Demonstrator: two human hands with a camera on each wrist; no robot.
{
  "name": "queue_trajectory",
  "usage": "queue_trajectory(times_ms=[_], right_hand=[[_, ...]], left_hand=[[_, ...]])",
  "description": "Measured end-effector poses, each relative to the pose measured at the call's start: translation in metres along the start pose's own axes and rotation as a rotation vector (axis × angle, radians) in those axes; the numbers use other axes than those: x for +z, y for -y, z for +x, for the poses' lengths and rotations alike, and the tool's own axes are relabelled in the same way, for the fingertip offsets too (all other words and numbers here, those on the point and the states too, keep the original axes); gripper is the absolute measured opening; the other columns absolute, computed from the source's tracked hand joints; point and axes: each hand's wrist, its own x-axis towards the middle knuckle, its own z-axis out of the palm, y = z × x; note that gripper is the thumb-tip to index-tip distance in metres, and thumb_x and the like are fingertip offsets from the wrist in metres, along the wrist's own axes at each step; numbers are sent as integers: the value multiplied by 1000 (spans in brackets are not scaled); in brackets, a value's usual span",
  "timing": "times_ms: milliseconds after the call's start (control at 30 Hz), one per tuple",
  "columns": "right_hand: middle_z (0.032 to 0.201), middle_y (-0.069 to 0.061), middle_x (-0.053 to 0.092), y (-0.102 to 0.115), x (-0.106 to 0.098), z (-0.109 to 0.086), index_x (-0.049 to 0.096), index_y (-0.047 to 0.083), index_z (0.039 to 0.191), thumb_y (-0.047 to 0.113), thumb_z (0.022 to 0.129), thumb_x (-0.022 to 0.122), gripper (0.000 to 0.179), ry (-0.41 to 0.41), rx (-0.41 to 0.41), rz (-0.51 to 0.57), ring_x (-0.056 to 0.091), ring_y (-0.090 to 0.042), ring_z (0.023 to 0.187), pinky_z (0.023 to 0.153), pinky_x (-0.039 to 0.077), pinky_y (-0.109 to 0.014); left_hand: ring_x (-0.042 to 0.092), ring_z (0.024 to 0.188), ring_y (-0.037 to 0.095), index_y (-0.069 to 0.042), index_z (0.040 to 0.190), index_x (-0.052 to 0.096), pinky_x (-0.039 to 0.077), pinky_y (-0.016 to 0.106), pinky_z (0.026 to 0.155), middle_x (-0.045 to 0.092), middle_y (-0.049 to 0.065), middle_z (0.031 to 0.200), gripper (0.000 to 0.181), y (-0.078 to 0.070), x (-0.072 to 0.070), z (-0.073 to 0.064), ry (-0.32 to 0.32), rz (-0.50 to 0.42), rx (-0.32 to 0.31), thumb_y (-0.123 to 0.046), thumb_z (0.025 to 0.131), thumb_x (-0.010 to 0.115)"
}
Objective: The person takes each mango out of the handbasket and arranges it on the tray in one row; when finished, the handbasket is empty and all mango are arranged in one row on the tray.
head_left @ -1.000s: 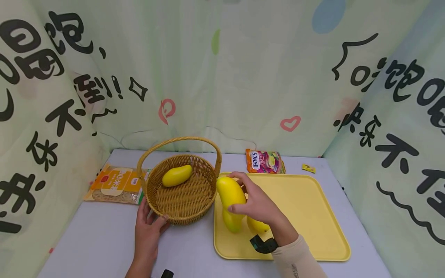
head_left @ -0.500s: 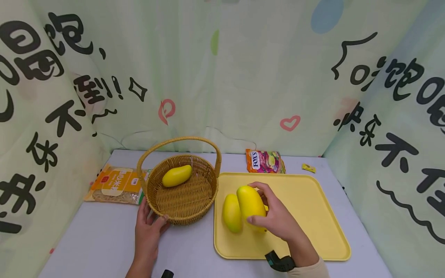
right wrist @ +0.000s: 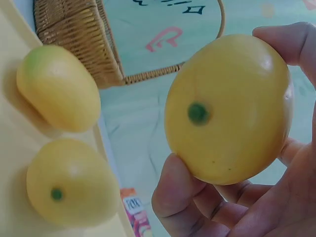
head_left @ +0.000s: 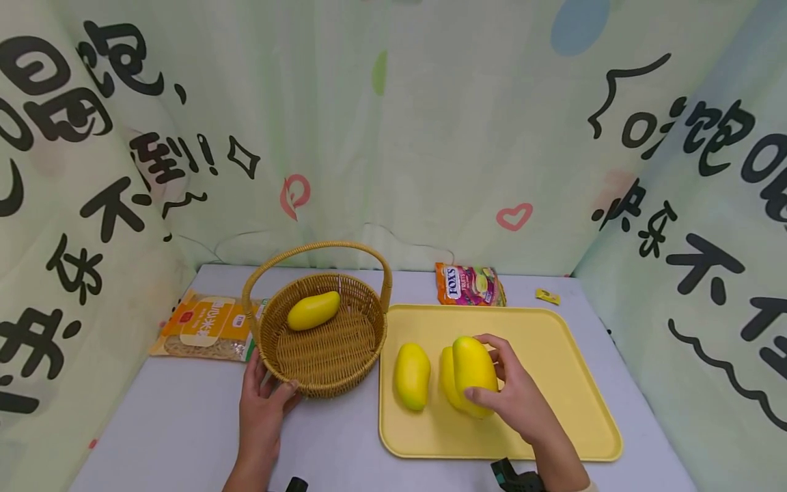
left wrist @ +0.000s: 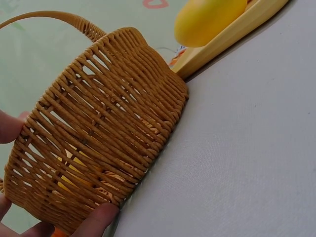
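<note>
My right hand (head_left: pixel 519 396) grips a yellow mango (head_left: pixel 476 372) between thumb and fingers, held above the yellow tray (head_left: pixel 553 424). In the right wrist view the held mango (right wrist: pixel 227 108) shows a green stem dot and stands apart from the tray. Another mango (head_left: pixel 447 376) lies on the tray, partly hidden behind the held one. To its left rests a third mango (head_left: pixel 412 376). My left hand (head_left: pixel 261 413) holds the near left side of the wicker basket (head_left: pixel 326 369), thumb at the rim. Inside that basket lies one more mango (head_left: pixel 313 311).
An orange grain bag (head_left: pixel 205 328) lies left of the basket, partly behind it. A Fox's candy bag (head_left: pixel 470 285) sits beyond the tray, with a small yellow packet (head_left: pixel 547 296) to its right. The basket's tall handle (head_left: pixel 326 244) arches upward. Printed curtains surround the table.
My right hand has carried its mango rightward from beside the basket, past the left mango on the tray, to over the other one. My left hand and the basket stay put.
</note>
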Motion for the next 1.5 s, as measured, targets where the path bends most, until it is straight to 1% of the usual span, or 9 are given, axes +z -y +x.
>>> queue_trajectory(times_ms=[133, 300, 400, 533, 800, 967, 1200, 1333, 1500], right_hand=[[133, -19, 52, -9, -7, -4, 38, 27, 153, 21, 82, 82, 84, -32, 57, -19, 62, -31, 109, 82, 56, -33], [137, -19, 51, -19, -12, -12, 35, 27, 156, 22, 83, 82, 86, -51, 126, -32, 61, -31, 111, 84, 55, -33], [137, -18, 50, -24, -14, -14, 34, 27, 157, 21, 83, 82, 88, -57, 152, -30, 60, -30, 111, 85, 56, -31], [133, -18, 49, -32, -15, -14, 33, 26, 158, 19, 84, 82, 89, -75, 173, -23, 59, -28, 108, 82, 56, -29], [131, -19, 49, -43, -19, -9, 29, 23, 161, 24, 86, 81, 91, -95, 230, -68, 57, -27, 104, 79, 55, -29], [131, -21, 49, -51, -22, -5, 28, 21, 161, 27, 87, 81, 91, -109, 268, -90, 55, -28, 102, 78, 55, -29], [133, -21, 49, -64, -28, 5, 27, 21, 162, 35, 89, 80, 92, -115, 301, -132, 52, -29, 104, 76, 53, -29], [135, -25, 51, -68, -31, 10, 25, 19, 162, 37, 89, 80, 93, -119, 315, -147, 55, -31, 105, 76, 55, -31], [136, -30, 52, -71, -34, 17, 25, 17, 162, 42, 90, 80, 95, -130, 325, -178, 59, -35, 105, 76, 58, -33]], left_hand=[[39, 153, 29, -50, 167, 11, 63, 29, 92, 14, -1, 179, 105, 0, 0, -1, -1, 4, 1, 4, 94, 64], [39, 153, 30, -49, 168, 11, 63, 29, 91, 14, 0, 179, 105, 0, 0, -2, -4, 9, 5, 4, 93, 65], [39, 153, 30, -49, 168, 11, 63, 29, 91, 14, 0, 179, 106, 1, -1, -2, -2, 11, 9, 3, 94, 65], [39, 153, 29, -50, 167, 10, 63, 27, 90, 14, -3, 178, 106, 0, -2, -2, 8, 4, 9, 3, 95, 66], [38, 153, 30, -49, 168, 9, 63, 27, 91, 13, -2, 179, 106, -1, -1, -4, 11, 2, 7, 3, 95, 66], [40, 152, 29, -49, 168, 11, 63, 27, 90, 16, -1, 178, 105, -1, 0, -4, 0, 3, 8, 4, 94, 65], [40, 151, 29, -50, 167, 11, 63, 29, 90, 16, -1, 178, 105, -1, -1, -3, 12, -5, 13, 4, 95, 64], [39, 152, 28, -49, 167, 10, 63, 30, 91, 15, -2, 178, 106, -1, -2, -3, 20, -7, 11, 4, 95, 65], [39, 152, 29, -48, 168, 10, 63, 29, 91, 15, -1, 178, 106, -1, -2, -3, 15, -5, 10, 5, 95, 66]])
